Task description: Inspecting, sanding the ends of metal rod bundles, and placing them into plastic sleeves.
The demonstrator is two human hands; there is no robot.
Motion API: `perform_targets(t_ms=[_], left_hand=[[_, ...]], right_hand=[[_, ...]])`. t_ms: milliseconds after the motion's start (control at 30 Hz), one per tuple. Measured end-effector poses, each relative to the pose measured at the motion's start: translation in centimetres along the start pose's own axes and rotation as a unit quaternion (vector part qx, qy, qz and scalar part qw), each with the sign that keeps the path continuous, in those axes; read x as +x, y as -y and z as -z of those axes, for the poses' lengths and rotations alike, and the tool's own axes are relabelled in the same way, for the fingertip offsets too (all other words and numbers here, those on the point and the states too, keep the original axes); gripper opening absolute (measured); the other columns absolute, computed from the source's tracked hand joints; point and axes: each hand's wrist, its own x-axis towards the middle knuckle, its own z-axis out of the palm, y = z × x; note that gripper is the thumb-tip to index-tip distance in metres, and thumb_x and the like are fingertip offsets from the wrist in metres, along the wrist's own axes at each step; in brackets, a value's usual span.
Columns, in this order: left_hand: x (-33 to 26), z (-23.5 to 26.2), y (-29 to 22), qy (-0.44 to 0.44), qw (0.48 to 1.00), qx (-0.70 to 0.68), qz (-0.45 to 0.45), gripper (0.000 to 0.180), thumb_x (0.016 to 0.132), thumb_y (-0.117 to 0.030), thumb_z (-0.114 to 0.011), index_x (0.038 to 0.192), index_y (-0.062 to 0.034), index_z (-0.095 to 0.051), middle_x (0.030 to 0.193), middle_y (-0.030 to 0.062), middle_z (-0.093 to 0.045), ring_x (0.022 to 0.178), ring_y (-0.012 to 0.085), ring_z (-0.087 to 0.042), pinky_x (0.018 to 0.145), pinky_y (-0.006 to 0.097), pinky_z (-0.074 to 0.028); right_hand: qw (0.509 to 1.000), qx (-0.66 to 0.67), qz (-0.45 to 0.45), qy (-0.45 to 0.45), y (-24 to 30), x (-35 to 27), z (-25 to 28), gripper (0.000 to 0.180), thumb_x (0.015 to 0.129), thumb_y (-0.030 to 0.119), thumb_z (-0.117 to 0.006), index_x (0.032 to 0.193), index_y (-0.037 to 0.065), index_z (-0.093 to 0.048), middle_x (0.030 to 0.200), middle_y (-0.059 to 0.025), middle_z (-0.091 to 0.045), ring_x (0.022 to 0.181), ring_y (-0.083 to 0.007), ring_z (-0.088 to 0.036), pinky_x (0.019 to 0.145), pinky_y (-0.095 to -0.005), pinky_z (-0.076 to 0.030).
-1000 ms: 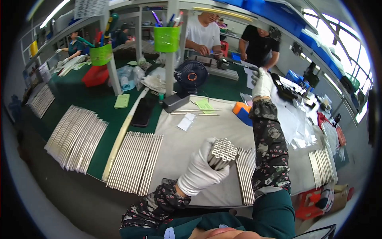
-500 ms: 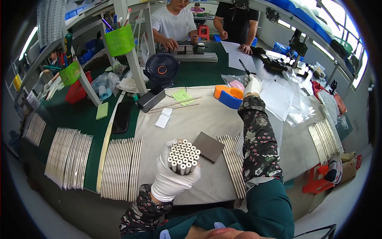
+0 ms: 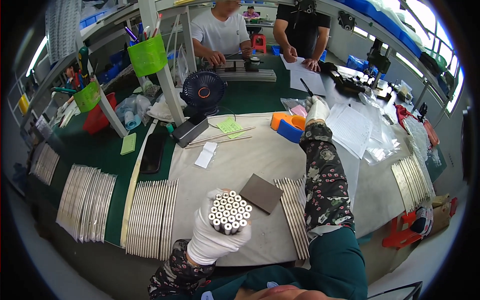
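Left hand (image 3: 212, 237) shifted leftward, clasping rods (image 3: 231, 212), right hand (image 3: 317, 109) outstretched

Bundled silver tubes (image 3: 230, 212), slanted black pen (image 3: 306, 87)

I see a green surface (image 3: 111, 150), partly covered by a pale grey cloth (image 3: 225, 172). On the cloth I make out a dark rectangular block (image 3: 261, 193), a row of metal rods (image 3: 291, 216) to its right and a white slip (image 3: 205, 155) in a clear bag. On the bare green lie a black smartphone (image 3: 153, 154), a green note pad (image 3: 128, 144) and bagged rods (image 3: 86, 204).
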Motion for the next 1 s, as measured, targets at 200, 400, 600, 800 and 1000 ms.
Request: perform_targets(t_ms=[200, 400, 600, 800, 1000], left_hand=[[-0.5, 0.2, -0.1, -0.004, 0.999, 0.017, 0.034, 0.049, 0.063, -0.016, -0.073, 0.098, -0.0005, -0.043, 0.08, 0.0058, -0.059, 0.067, 0.0106, -0.06, 0.062, 0.023, -0.049], [-1.5, 0.0, 0.2, 0.012, 0.999, 0.034, 0.02, 0.052, 0.063, -0.015, -0.075, 0.1, -0.0021, -0.041, 0.08, 0.0043, -0.058, 0.07, 0.0096, -0.059, 0.066, 0.023, -0.048], [-0.2, 0.0, -0.8, 0.084, 0.987, 0.113, -0.071, 0.051, 0.066, 0.003, -0.068, 0.104, -0.0019, -0.035, 0.074, 0.0058, -0.054, 0.064, 0.0101, -0.057, 0.06, 0.02, -0.046], [-0.9, 0.1, -0.4, 0.048, 0.996, 0.071, 0.008, 0.049, 0.066, 0.005, -0.067, 0.104, -0.0024, -0.036, 0.076, 0.0071, -0.054, 0.067, 0.0111, -0.058, 0.062, 0.023, -0.048], [-0.4, -0.3, -0.4, -0.009, 0.998, 0.018, 0.056, 0.053, 0.061, -0.013, -0.072, 0.102, 0.001, -0.041, 0.08, 0.005, -0.059, 0.067, 0.0096, -0.059, 0.065, 0.022, -0.049]], right_hand=[[1.0, -0.008, 0.009, -0.014, -0.3, 0.7, -1.3, 0.021, 0.083, 0.002, -0.057, 0.103, -0.002, -0.052, 0.071, -0.0091, -0.06, 0.051, -0.0126, -0.054, 0.042, -0.0198, -0.04], [0.999, -0.027, 0.027, 0.006, -1.8, 3.4, -2.1, 0.022, 0.081, 0.002, -0.058, 0.103, -0.003, -0.054, 0.07, -0.0075, -0.059, 0.052, -0.0123, -0.055, 0.045, -0.0196, -0.042], [0.999, -0.032, 0.028, 0.017, -3.4, 4.4, -2.4, 0.025, 0.079, -0.001, -0.059, 0.103, -0.005, -0.055, 0.073, -0.0071, -0.059, 0.054, -0.0123, -0.056, 0.047, -0.021, -0.044], [0.998, -0.044, 0.01, 0.035, -1.8, 3.3, -2.6, 0.028, 0.082, 0.0, -0.053, 0.11, -0.002, -0.05, 0.075, -0.0108, -0.06, 0.052, -0.0126, -0.054, 0.042, -0.0202, -0.039], [0.876, -0.345, 0.029, 0.335, 1.8, -7.2, -2.5, 0.033, 0.082, 0.017, -0.059, 0.108, -0.002, -0.055, 0.086, -0.0079, -0.061, 0.07, -0.0143, -0.058, 0.06, -0.0242, -0.046]])
